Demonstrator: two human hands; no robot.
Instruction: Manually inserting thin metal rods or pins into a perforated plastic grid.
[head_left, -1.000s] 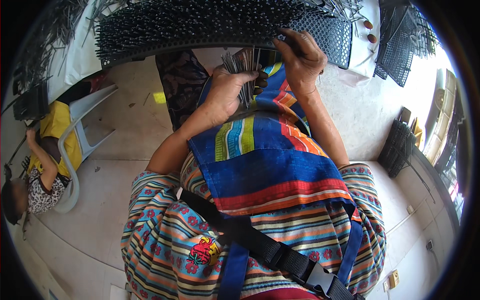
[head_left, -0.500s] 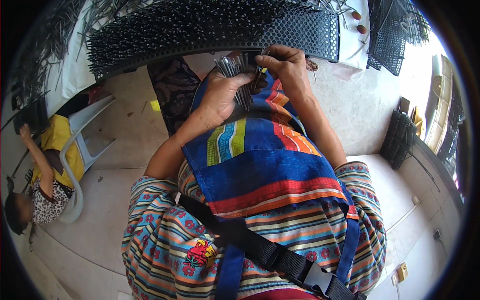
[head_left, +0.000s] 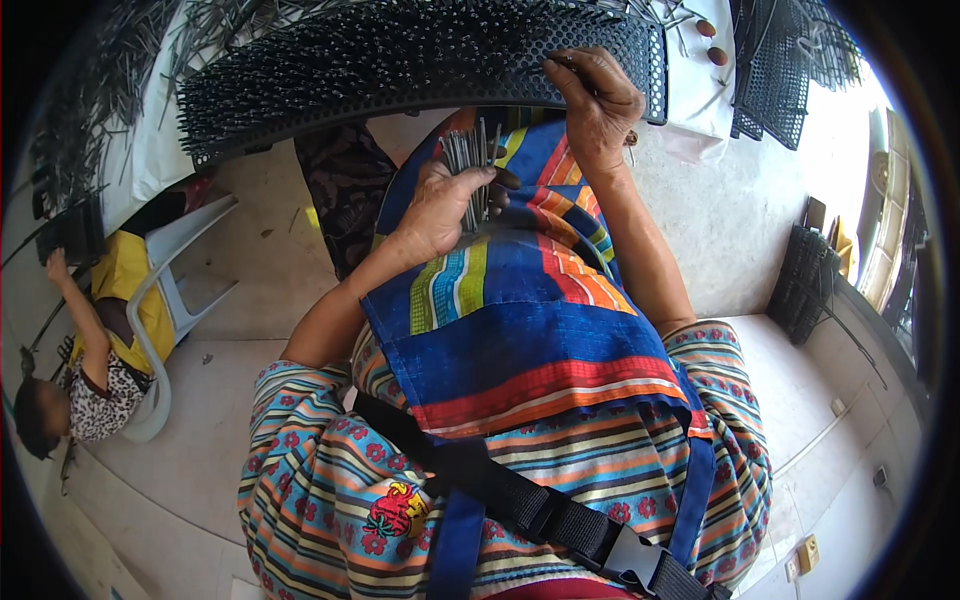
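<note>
My left hand (head_left: 438,212) is closed around a bundle of thin dark rods (head_left: 464,155), held over my lap with the rods pointing up. Above and to the right, my right hand (head_left: 604,108) reaches the near edge of a long black perforated tray (head_left: 645,72). Its thumb and fingers are pinched at the tray's holes; what they hold is too small and dark to make out. Similar slim rods (head_left: 400,55) stand upright, densely packed, across the tray's left and middle. Bare holes show toward its right end.
Loose rods (head_left: 195,45) lie heaped on the white-covered table (head_left: 155,150) at far left. More black perforated trays (head_left: 775,80) are at right, near two small brown round things (head_left: 712,45). Another person (head_left: 100,340) sits on a pale plastic chair (head_left: 165,320) at left.
My right hand has moved from beside the bundle up and right to the tray, its fingers pinched. My left hand keeps its bundle, shifted slightly.
</note>
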